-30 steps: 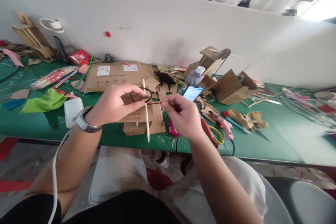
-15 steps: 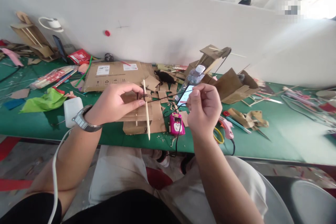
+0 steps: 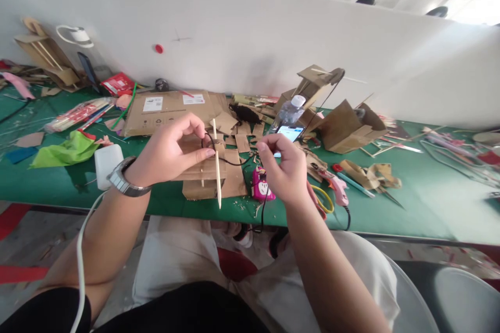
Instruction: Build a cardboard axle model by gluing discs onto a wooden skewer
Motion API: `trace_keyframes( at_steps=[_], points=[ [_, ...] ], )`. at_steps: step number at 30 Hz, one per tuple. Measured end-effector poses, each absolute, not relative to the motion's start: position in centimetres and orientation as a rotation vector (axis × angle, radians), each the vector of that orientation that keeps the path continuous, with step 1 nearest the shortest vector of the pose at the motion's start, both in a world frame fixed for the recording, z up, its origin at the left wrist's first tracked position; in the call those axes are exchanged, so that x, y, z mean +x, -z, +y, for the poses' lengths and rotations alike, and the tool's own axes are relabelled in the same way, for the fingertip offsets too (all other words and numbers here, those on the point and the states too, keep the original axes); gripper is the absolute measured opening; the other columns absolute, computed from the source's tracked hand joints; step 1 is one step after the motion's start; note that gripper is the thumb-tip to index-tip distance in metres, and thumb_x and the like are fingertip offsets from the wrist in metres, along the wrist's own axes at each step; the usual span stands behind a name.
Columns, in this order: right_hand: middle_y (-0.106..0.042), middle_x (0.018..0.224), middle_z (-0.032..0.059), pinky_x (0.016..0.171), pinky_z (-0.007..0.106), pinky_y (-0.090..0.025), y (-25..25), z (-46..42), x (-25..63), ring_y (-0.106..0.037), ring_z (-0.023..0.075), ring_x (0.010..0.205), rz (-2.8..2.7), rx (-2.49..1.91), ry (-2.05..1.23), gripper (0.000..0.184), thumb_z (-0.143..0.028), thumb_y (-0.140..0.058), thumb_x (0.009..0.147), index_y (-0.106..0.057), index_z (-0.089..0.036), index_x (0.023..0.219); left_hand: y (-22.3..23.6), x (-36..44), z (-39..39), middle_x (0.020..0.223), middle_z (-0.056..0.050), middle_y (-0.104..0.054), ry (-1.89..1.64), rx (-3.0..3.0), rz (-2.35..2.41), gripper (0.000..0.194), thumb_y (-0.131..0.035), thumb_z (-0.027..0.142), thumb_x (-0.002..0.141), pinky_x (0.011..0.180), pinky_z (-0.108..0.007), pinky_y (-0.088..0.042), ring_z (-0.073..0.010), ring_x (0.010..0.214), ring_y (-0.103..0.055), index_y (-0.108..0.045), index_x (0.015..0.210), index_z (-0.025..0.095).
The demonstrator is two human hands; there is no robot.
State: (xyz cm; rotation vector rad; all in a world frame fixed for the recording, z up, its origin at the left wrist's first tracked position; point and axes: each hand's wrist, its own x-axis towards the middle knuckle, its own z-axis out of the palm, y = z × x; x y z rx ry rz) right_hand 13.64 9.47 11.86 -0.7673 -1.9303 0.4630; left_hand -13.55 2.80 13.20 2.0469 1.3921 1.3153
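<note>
A thin black cord [image 3: 236, 164] runs slack from a pale wooden stick [image 3: 218, 179] on the left toward my right hand. My left hand [image 3: 172, 148], with a wristwatch on the wrist, is closed on the cord where it loops beside the stick; the thumb tip lies against the stick. Thumb and index finger of my right hand [image 3: 285, 166] are pinched together on the cord's other end. Behind the stick and under my left hand is a cardboard piece [image 3: 199, 171] with a small stick through it, partly hidden.
On the green table [image 3: 422, 208] lie a pink glue gun [image 3: 338, 190], a magenta gadget [image 3: 262, 187], a lit phone [image 3: 289, 132] and a plastic bottle [image 3: 291, 110]. A flat cardboard box [image 3: 164, 114] and a cardboard model [image 3: 347, 125] stand behind. A white box with a cable [image 3: 108, 166] sits left.
My right hand has moved left and slightly down, closer to the stick. The cord, taut before, now hangs slack, with a loop showing at my left fingers. The phone screen shows more.
</note>
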Motion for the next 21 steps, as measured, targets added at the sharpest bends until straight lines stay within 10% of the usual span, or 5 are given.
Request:
trace_keyframes(
  at_steps=[4,11,21],
  points=[
    [-0.074,0.112,0.0112,0.095,0.048,-0.058,-11.5,8.7,13.3,-0.07,0.0289,0.108,-2.136,-0.509,-0.228,0.008,-0.025,-0.073,0.104,-0.073,-0.022,0.112,-13.0,-13.6,2.9,0.103,-0.005,-0.077,-1.32,2.017,1.371,0.03,-0.084,0.033,0.096,0.098,-0.039,-0.065,-0.0211,0.099,-0.079,-0.061,0.113,0.024],
    [-0.081,0.104,0.0055,0.083,0.042,-0.063,-10.8,6.5,12.0,-0.072,0.0241,0.092,-2.135,-0.15,-0.171,0.042,-0.005,-0.073,0.098,-0.074,-0.029,0.133,-13.9,-13.4,2.5,0.109,-0.004,-0.085,-1.223,2.176,1.426,0.02,-0.079,0.037,0.1,0.098,-0.038,-0.067,-0.0218,0.098,-0.081,-0.079,0.118,0.029],
    [-0.086,0.112,0.0076,0.079,0.04,-0.067,-9.4,6.4,11.0,-0.078,0.0228,0.089,-2.091,-0.198,-0.121,0.026,-0.008,-0.076,0.101,-0.076,-0.027,0.119,-13.9,-13.3,2.5,0.113,-0.005,-0.086,-1.233,2.197,1.436,0.019,-0.079,0.036,0.099,0.097,-0.037,-0.068,-0.0219,0.099,-0.083,-0.08,0.116,0.028]
  ],
)
